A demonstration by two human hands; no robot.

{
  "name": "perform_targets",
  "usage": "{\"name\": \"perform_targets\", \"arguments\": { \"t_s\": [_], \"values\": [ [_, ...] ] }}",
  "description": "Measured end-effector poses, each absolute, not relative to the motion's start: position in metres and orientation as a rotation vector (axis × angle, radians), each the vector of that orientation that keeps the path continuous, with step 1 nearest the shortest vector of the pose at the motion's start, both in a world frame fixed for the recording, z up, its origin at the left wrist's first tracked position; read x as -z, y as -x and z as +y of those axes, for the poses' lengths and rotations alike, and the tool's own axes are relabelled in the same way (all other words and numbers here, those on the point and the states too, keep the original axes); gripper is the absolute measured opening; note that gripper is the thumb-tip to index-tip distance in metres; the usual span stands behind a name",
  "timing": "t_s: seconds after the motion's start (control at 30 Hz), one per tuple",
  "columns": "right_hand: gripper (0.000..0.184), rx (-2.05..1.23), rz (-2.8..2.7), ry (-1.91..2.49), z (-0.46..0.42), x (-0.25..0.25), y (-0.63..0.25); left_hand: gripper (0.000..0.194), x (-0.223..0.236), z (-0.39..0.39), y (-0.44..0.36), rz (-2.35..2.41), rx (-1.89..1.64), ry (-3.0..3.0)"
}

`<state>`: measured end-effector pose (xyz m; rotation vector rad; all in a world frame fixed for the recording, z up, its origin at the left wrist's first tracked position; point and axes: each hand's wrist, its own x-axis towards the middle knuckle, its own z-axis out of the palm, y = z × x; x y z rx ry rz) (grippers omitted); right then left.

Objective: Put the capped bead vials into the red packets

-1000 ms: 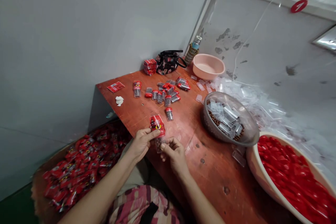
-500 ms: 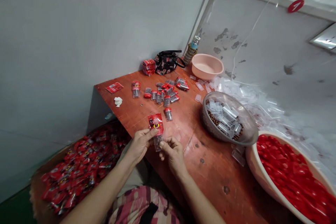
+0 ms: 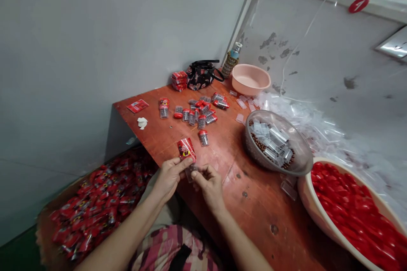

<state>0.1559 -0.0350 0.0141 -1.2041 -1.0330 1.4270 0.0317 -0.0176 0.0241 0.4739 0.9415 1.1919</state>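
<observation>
My left hand (image 3: 170,178) pinches a small red printed packet (image 3: 186,150) between thumb and fingers, above the table's near edge. A clear vial of dark beads (image 3: 190,173) sits at the packet's lower end, partly hidden by my fingers. My right hand (image 3: 210,186) grips that vial's lower end with its fingertips. Beyond the hands, several red-capped vials (image 3: 201,122) lie scattered on the orange-brown wooden table (image 3: 254,216).
A clear bowl (image 3: 276,142) holds brown beads and clear vials. A white basin (image 3: 349,216) is full of red caps. To the left, a carton (image 3: 95,214) holds many red packets. Loose clear vials (image 3: 295,114) are heaped by the wall, behind which stands a pink basin (image 3: 250,79).
The red packet has tipped from nearly upright to leaning, its top toward the left. My hands have drawn slightly closer together, and the view has shifted a little.
</observation>
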Motion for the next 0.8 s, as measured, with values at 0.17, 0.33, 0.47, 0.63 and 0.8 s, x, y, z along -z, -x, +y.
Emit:
{"name": "perform_targets", "arguments": {
  "t_s": [0.17,0.33,0.47,0.63,0.8],
  "values": [
    [0.015,-1.384,-1.028,1.223,-0.037,-0.011,-0.156,0.022,-0.019,-0.02,-0.036,0.992,-1.22,-0.439],
    [0.016,-1.461,-0.938,1.219,-0.037,-0.01,-0.157,0.023,-0.017,-0.025,-0.039,0.995,-1.215,-0.449],
    [0.017,-1.418,-1.028,1.271,-0.037,-0.013,-0.163,0.023,-0.019,-0.027,-0.041,0.939,-1.23,-0.393],
    [0.022,-1.592,-0.841,1.218,-0.034,-0.006,-0.166,0.024,-0.019,-0.026,-0.041,0.896,-1.203,-0.411],
    [0.018,-1.366,-1.031,1.287,-0.04,-0.006,-0.164,0.021,-0.018,-0.027,-0.039,0.977,-1.162,-0.441]
  ]
}}
